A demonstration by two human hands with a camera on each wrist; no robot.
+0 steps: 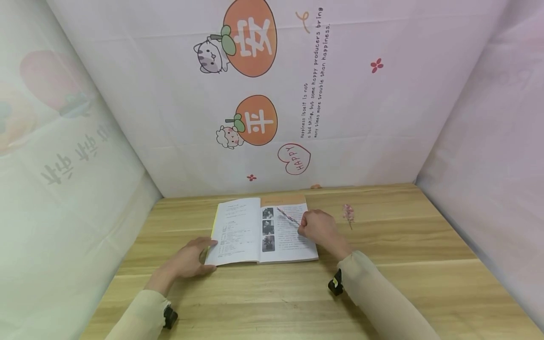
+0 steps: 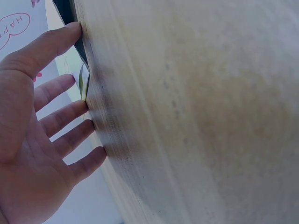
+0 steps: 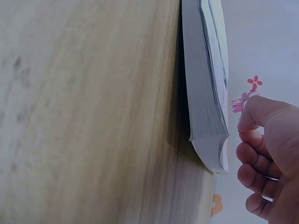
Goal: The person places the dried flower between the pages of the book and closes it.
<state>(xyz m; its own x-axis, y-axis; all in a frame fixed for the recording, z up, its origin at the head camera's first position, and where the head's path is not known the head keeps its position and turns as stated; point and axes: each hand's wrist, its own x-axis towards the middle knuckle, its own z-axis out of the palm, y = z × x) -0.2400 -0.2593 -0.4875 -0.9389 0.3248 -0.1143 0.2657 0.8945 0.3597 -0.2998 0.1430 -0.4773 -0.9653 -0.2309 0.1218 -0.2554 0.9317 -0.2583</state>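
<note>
Sleeves (image 1: 378,285): nearest the camera, behind the fingers.
Left hand (image 1: 189,259): fingers spread, touching the left edge of the open book (image 1: 238,229).
Right hand (image 1: 318,227): thumb and finger pinch a pink sprig (image 1: 288,216) above the book.
Second sprig (image 1: 348,213): on the table (image 1: 272,297), right of the pinching fingers.
Risk: pages may flip if the spread fingers lift.
Writing: "HAPPY" on the wall cloth (image 1: 352,141) beyond the fingers; book print illegible.

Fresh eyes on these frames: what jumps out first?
Probably the big orange fruit prints, sideways on the white backdrop behind the table. Next, the open book near the table's far edge, the left grip at its left edge. The right grip pinches a thin pinkish sprig over the right page; another sprig lies farther right.
</note>
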